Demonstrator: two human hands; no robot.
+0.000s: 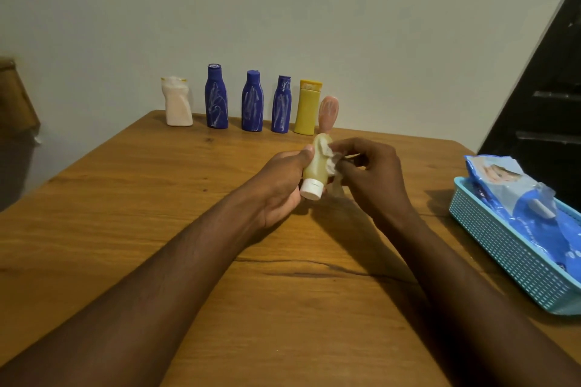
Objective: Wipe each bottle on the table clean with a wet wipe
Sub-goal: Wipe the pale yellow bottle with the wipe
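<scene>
So my left hand [283, 188] was wrapped round the little yellowish tube [314, 168], white cap pointing back at me, held up over the middle of the table [157, 214]. My right hand [369, 174] had a crumpled wet wipe [328, 156] pinched against the tube's side. A row of six more bottles [251, 104] stood by the far wall, some streaked white. The wipes pack [515, 195] sat in the teal basket [509, 261] on the right.

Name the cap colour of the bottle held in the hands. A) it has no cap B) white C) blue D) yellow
B: the pale green bottle gripped by the left hand ends in a white cap on the near end, while the right hand holds a wet wipe against its side.
</scene>
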